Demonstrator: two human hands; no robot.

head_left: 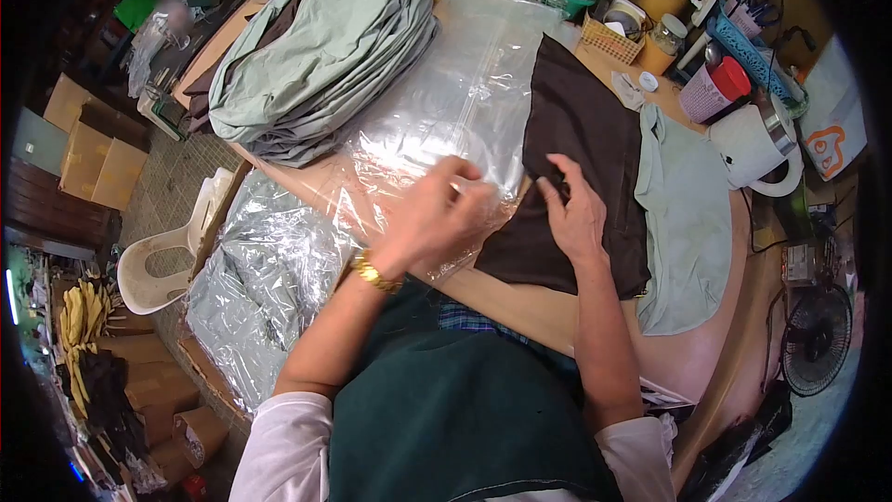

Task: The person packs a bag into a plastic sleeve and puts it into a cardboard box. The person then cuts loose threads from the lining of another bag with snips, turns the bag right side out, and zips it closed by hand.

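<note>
Curling over the clear plastic (465,56), the left hand (441,214) shows bent fingers, and whether they pinch anything I can't tell; the right hand (576,214), fingers loosely parted, sits over the brown cloth (581,125), contact unclear. That cloth lies right of the middle of the tabletop (525,302), reaching toward the near edge, plastic just left of it. Careful: a hard tug could drag slick plastic over that edge, or a stray knuckle could crease the cloth. Glare blurs the plastic's layers; the left hand hides some.
</note>
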